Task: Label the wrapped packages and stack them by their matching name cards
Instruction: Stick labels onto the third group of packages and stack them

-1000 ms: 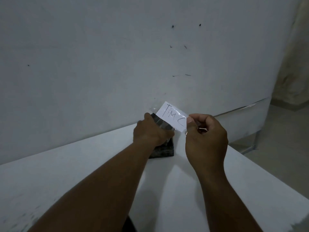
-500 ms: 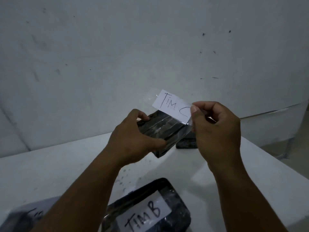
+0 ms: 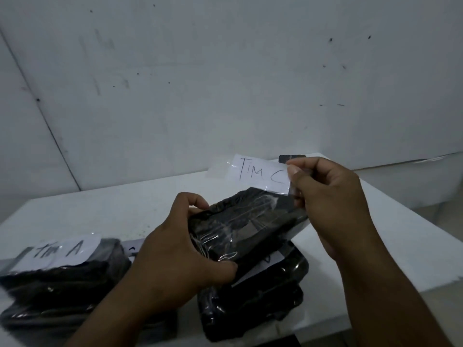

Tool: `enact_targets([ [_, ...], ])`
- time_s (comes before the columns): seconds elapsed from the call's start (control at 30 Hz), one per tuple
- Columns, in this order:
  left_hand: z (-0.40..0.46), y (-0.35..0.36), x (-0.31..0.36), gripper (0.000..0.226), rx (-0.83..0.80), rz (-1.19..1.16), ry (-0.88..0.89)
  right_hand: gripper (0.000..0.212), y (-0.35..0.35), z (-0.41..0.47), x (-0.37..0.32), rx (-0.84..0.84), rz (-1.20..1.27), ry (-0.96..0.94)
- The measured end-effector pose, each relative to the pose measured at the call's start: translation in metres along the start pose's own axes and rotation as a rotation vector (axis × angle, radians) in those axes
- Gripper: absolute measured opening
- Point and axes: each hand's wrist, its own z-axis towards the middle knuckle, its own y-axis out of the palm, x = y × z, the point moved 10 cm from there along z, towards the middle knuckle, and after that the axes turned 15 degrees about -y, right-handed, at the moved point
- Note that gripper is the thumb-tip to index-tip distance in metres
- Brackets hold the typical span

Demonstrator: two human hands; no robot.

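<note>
My left hand (image 3: pixel 175 256) grips a dark package wrapped in clear film (image 3: pixel 240 226), held above the white table (image 3: pixel 375 246). My right hand (image 3: pixel 325 204) pinches the right end of a white "TIM C" label (image 3: pixel 258 174) on clear tape, just over the package's far edge. At the left a stack of dark packages (image 3: pixel 57 291) carries a "TIM A" label (image 3: pixel 60 251). Under the held package sits another dark stack (image 3: pixel 253 304); its white label is mostly hidden. A small dark package (image 3: pixel 292 158) shows behind my right fingers at the wall.
A white wall (image 3: pixel 225 83) rises right behind the table. The table's right edge drops away to the floor (image 3: pixel 446 221). The two stacks fill the near left and middle of the table.
The view has swung left and down, bringing the "TIM A" stack into sight. I have carried the package and label back toward me, over the near stack; the label sits closer to the package.
</note>
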Motion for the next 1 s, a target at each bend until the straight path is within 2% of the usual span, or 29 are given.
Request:
enact_targets([
  [0.2,-0.01,-0.001,-0.009,0.096,-0.079,-0.031,-0.005,0.01,0.001,-0.013,0.014,-0.059,-0.049,0.117],
  [0.43,-0.01,0.002,-0.019,0.102,-0.151,0.025,-0.01,0.016,0.013,-0.025,0.035,-0.209,-0.002,0.277],
  [0.63,-0.012,0.007,-0.023,0.124,-0.268,0.145,-0.049,0.016,0.027,-0.034,0.044,-0.333,0.055,0.358],
  [0.77,-0.011,0.0,-0.023,0.139,-0.257,0.13,-0.075,0.017,0.03,-0.035,0.046,-0.379,0.054,0.362],
  [0.83,-0.009,-0.009,-0.019,0.127,-0.19,0.069,-0.069,0.019,0.032,-0.034,0.045,-0.408,0.039,0.346],
  [1.0,0.004,-0.028,-0.016,0.056,0.069,-0.165,-0.014,0.017,0.034,-0.033,0.043,-0.442,0.003,0.299],
])
